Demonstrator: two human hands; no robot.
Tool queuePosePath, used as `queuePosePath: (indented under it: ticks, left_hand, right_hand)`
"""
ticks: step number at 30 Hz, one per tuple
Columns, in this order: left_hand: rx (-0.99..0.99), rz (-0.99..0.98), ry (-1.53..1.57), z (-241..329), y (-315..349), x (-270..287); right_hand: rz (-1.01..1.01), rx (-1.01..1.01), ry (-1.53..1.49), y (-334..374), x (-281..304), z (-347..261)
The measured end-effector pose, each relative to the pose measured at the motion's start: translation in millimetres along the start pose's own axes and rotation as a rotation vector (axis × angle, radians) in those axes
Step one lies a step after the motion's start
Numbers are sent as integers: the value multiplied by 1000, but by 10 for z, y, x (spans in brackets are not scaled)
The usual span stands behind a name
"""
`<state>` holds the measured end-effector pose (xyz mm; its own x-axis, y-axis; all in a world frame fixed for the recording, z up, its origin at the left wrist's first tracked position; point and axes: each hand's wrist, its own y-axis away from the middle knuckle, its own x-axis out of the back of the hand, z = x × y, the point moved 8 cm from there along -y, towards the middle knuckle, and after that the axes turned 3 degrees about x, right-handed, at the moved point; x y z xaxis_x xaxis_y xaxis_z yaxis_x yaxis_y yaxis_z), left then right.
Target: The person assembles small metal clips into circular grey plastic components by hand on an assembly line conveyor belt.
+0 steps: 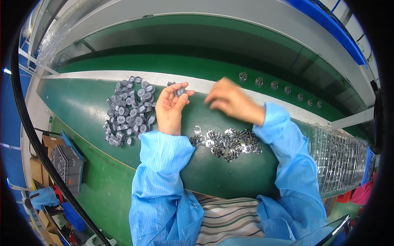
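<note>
My left hand [169, 112] is closed, palm up, with a small round grey plastic housing [179, 91] pinched between thumb and fingers. To its right, my right hand [234, 101] hovers over the bench, smeared by motion; whether anything is in its fingers cannot be made out. A heap of similar grey plastic housings [130, 112] lies left of my left hand. Below my right hand, nearer to me, small round circuit boards [230, 143] with shiny metal parts are piled on the green bench top [230, 180].
Beyond a white rail [108, 75], several round assemblies [274, 84] stand spaced in a row on a green belt [172, 63]. Clear plastic trays [340, 160] are stacked at the right end of the bench. A grey bin [72, 168] and cardboard boxes [39, 170] stand lower left.
</note>
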<state>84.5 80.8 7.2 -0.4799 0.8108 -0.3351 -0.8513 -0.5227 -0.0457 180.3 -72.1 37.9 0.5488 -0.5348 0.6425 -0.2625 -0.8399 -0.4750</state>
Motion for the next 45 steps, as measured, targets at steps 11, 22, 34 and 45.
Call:
queuePosePath:
  ticks: [11, 22, 34, 45]
  left_hand:
    - [60, -82, -135, -120, 53, -75]
    - [-332, -2, -832, 153, 175, -288]
    - [164, -194, -22, -236, 136, -220]
    - [441, -443, 356, -314, 213, -385]
  right_hand:
    - [-189, -91, 185, 39, -176, 14]
    - [-364, -189, 119, 116, -113, 190]
    - [244, -382, -659, 72, -143, 200]
    - [223, -148, -244, -42, 116, -144]
